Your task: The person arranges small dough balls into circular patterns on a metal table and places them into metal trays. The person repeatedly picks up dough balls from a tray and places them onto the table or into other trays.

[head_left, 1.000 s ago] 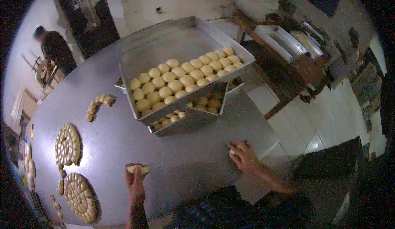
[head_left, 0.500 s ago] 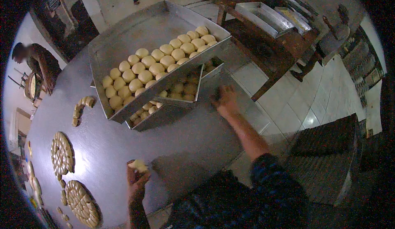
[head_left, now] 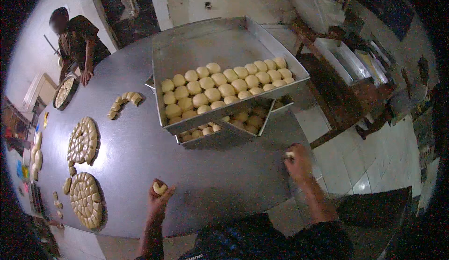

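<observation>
My left hand (head_left: 161, 198) grips a piece of pale dough (head_left: 160, 188) above the near part of the grey metal table (head_left: 210, 171). Over the table's right edge, my right hand (head_left: 300, 164) is closed, and a bit of pale dough (head_left: 290, 155) shows between its fingers. Beyond both hands stands a large metal tray (head_left: 199, 49), its near half filled with rows of round dough balls (head_left: 227, 90). Smaller trays of dough balls (head_left: 255, 121) sit beneath it, partly hidden.
On the left lie two round clusters of cut dough (head_left: 85, 199) and a curved row of pieces (head_left: 124, 102). At the far left, a person (head_left: 84, 40) stands by a round pan (head_left: 64, 93). A wooden table (head_left: 322, 94) bears an oblong metal tray (head_left: 341, 59).
The view has swung left, so the table and trays sit further right in the picture. My right hand, blurred before, now shows dough in its fingers. My left hand still holds its piece.
</observation>
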The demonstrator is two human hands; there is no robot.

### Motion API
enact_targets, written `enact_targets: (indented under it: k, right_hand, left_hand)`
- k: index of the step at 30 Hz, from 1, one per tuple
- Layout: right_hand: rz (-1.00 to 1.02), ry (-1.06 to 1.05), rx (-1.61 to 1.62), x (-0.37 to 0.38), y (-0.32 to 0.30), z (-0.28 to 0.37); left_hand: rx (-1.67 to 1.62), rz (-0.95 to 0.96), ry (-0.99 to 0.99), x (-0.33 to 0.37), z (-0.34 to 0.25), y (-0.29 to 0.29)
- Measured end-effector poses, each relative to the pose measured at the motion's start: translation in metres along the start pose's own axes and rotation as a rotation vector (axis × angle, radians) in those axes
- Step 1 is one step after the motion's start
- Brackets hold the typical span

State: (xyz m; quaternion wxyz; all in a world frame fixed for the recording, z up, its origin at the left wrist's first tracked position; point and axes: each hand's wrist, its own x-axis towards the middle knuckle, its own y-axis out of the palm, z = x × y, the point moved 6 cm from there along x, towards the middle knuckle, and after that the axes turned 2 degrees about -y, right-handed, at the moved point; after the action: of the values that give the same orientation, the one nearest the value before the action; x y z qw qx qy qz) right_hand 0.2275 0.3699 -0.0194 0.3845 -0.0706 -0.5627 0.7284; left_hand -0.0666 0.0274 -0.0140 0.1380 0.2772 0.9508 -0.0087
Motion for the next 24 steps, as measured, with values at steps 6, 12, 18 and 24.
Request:
enact_targets:
  k: [6, 12, 18, 24]
  right_hand:
    - [-0.510, 0.103, 1.014, 0.183, -0.102, 0.063]
    - [-0.362, -0.102, 0.306, 0.330, -0.060, 0.128]
    - [0.023, -0.428, 0.675, 0.161, -0.048, 0.272]
    - [0.508, 0.116, 0.923, 0.028, 0.057, 0.190]
  left_hand:
    - [0.004, -0.003, -0.074, -0.018, 0.013, -0.043]
    - [-0.349, 0.304, -0.100, -0.005, -0.011, 0.024]
    - [0.306, 0.248, 0.113, -0.002, -0.030, 0.002]
    - [0.386, 0.480, -0.042, 0.052, -0.060, 0.041]
